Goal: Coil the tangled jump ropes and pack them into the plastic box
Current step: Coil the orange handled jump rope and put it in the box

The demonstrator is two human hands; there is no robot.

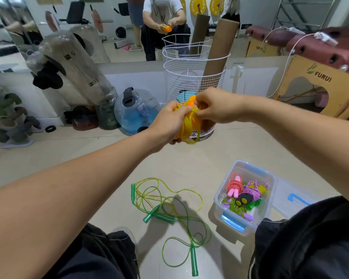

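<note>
Both our knees in black trousers frame the bottom of the view, and between them on the floor (240, 141) lie the green jump ropes (169, 214), loose and tangled; we count four green handles, so two ropes. Just right of them sits one clear plastic box (226, 200) with blue latches, its lid (290, 196) lying open beside it; inside we count three coiled bundles we can tell apart, one pink, one purple, one green. Higher up, our left hand (167, 122) grips one yellow-orange rope (190, 125) wound into a coil, while our right hand (216, 106) pinches its top strands. Behind stands one white wire basket (191, 77).
</note>
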